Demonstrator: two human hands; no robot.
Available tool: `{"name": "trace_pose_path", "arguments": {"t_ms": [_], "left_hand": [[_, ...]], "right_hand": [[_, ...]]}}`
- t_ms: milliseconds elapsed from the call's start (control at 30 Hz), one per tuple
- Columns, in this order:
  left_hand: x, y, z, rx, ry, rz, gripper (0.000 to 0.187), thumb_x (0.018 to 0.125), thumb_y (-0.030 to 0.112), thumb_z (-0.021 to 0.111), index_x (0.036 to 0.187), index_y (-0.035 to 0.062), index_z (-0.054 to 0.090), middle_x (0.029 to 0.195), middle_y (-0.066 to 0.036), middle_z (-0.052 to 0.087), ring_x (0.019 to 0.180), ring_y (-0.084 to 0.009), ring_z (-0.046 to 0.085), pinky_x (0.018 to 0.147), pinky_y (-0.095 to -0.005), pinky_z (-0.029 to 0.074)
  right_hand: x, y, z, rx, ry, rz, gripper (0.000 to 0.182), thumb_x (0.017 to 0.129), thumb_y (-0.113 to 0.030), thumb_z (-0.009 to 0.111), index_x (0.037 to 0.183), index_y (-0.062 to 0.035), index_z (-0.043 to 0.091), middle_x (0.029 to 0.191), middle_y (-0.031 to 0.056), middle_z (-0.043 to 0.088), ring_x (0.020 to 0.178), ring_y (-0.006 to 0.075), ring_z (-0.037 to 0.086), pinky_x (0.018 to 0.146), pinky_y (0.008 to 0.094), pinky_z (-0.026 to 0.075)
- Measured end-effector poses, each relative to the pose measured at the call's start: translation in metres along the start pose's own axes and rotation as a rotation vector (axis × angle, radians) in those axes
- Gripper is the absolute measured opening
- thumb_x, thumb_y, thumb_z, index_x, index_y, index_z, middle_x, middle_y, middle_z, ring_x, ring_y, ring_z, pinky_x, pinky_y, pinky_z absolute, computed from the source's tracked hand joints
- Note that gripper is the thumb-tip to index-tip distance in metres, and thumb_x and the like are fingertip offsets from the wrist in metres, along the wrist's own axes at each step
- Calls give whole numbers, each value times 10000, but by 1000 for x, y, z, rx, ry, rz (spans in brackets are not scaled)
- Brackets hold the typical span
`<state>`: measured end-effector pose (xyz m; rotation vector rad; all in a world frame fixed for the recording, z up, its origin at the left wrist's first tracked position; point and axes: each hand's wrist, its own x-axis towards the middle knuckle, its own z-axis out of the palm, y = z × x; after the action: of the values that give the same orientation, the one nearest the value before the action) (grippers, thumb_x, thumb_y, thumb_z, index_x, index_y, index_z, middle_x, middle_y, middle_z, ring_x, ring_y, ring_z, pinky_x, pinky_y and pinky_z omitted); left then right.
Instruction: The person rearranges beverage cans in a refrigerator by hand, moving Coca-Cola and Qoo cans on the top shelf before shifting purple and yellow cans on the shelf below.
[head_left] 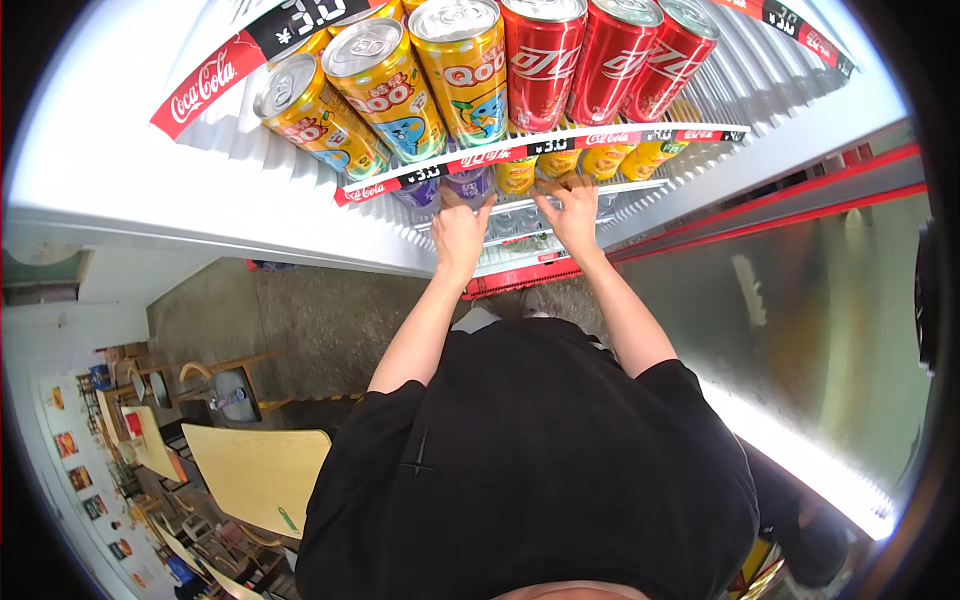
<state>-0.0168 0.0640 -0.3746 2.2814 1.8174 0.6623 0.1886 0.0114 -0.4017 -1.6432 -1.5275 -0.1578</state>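
My left hand reaches to the second shelf of a drinks fridge, its thumb and fingers apart at the base of a purple can. Beside it, my right hand has its fingers stretched toward the lower part of a yellow can, thumb apart from them. More yellow cans stand along that row, their tops hidden by the shelf above. On the upper shelf are golden Qoo cans to the left and red Coca-Cola cans to the right.
A red and black price strip runs along the upper shelf's front edge, just above my hands. The fridge's glass door stands open at the right. Behind, at the lower left, are a yellow table and a chair.
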Motion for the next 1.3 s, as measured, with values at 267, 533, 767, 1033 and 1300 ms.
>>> {"name": "trace_pose_path", "arguments": {"t_ms": [267,533,767,1033,1300], "left_hand": [[-1,1,0,-24,46,34,822,885,546,741,1201,-154,447,631,-228,660,630,-432,705,554,-482,563],[0,2,-3,-4,49,49,781,866,499,769,1246,-108,459,748,-183,701,677,-387,722,582,-463,578],[-2,0,-7,-49,7,53,776,915,524,711,1215,-144,456,676,-256,681,687,-457,707,619,-524,559],[-2,-3,-2,-12,-9,44,783,894,487,745,1296,-119,455,717,-207,701,685,-413,719,612,-498,566],[-5,2,-5,-97,19,7,775,903,451,751,1329,-118,441,863,-265,709,744,-450,707,637,-513,550]], "right_hand": [[-4,-3,-3,-37,17,-38,240,772,-211,848,1002,-151,808,951,59,639,981,280,590,877,422,452],[-7,1,1,29,11,44,148,735,-207,866,840,-121,807,908,52,671,974,266,608,896,417,451],[-9,2,5,36,25,107,147,719,-219,866,787,-112,793,903,63,681,1000,297,607,957,432,448],[-6,1,4,21,29,92,168,705,-242,867,759,-105,787,898,83,661,985,305,599,922,430,450],[-6,-2,0,48,66,52,149,715,-181,869,801,-106,772,926,63,645,951,288,601,884,414,445]]}}
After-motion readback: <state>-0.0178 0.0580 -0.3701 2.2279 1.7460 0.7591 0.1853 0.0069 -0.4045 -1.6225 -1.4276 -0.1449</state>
